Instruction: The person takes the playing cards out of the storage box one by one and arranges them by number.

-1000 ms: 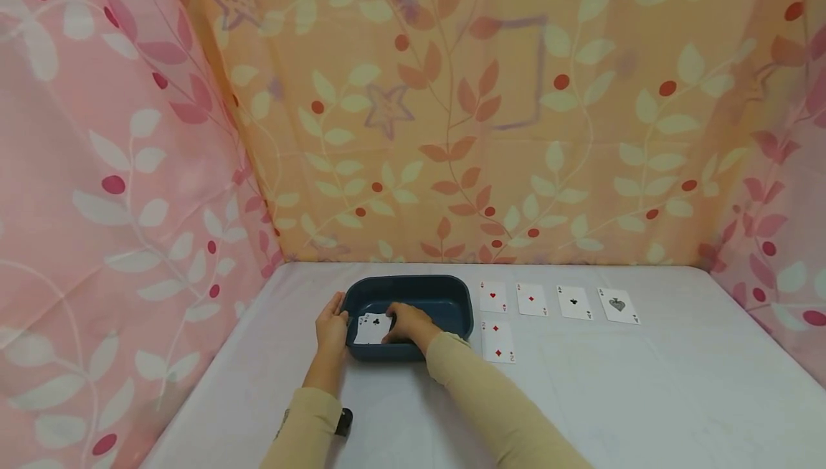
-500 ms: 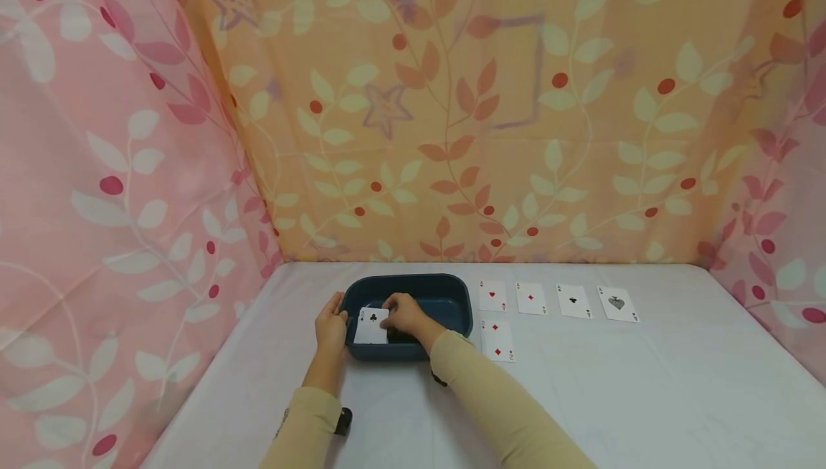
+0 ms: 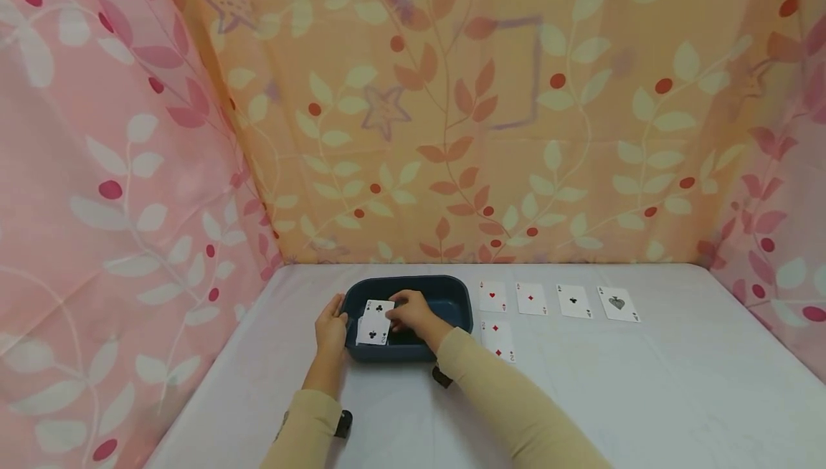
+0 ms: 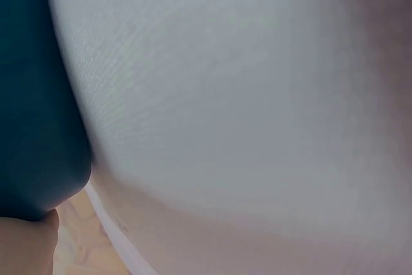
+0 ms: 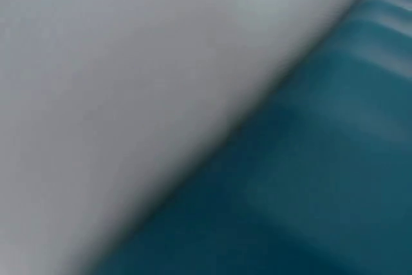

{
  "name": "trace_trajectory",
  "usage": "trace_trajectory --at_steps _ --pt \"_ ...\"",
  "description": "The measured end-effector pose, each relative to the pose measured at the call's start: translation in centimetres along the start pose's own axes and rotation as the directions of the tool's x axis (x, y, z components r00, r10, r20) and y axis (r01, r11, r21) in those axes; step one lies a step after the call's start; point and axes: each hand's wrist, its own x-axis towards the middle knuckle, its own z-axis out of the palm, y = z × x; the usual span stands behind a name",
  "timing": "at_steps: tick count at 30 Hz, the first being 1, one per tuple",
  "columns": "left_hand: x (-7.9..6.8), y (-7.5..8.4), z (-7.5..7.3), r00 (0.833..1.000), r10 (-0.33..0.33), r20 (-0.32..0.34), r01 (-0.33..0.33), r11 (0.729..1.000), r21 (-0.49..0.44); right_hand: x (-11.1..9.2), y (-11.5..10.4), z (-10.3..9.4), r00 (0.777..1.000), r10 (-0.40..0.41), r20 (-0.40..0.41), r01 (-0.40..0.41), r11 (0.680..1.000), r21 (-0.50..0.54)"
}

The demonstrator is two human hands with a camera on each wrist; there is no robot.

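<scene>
A dark blue rectangular tub (image 3: pixel 393 354) stands on the white-covered table. My left hand (image 3: pixel 331 329) grips its left end, thumb at the rim and fingers along the outside; the left wrist view shows the tub wall (image 4: pixel 32 107) and a bit of one finger (image 4: pixel 26 243). Inside the tub, my right hand (image 3: pixel 416 315) pinches the right edge of a two of clubs playing card (image 3: pixel 376 323), tilted above other white cards mostly hidden under it. The right wrist view holds only the blurred tub side (image 5: pixel 309 172) and white cloth, no fingers.
Right of the tub lies a row of aces: hearts (image 3: pixel 493 297), diamonds (image 3: pixel 532 299), clubs (image 3: pixel 574 302) and spades (image 3: pixel 618 304). Below the ace of hearts is a two of diamonds (image 3: pixel 497 340), close to the right sleeve (image 3: pixel 510 397). Patterned curtains (image 3: pixel 413 168) enclose the table.
My right hand has drawn the two of clubs up and slightly right from the cards in the tub, so its whole face shows. The left hand and tub have stayed put.
</scene>
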Motion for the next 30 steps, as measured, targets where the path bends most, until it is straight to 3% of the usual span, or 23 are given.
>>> trace_trajectory --at_steps 11,21,30 --pt "0.1 -0.1 0.0 0.999 -0.036 -0.024 0.036 0.999 0.005 -0.8 -1.5 -3.0 0.998 -0.057 -0.022 0.058 0.997 0.041" --pt "0.2 0.0 -0.2 1.0 -0.025 -0.007 0.025 0.999 -0.037 -2.9 -2.8 -6.4 0.998 -0.054 -0.027 0.055 0.996 0.07" --pt "0.1 0.1 -0.2 0.998 -0.064 -0.013 0.064 0.998 0.013 -4.4 -3.0 -9.3 0.998 -0.027 -0.06 0.03 0.998 0.053"
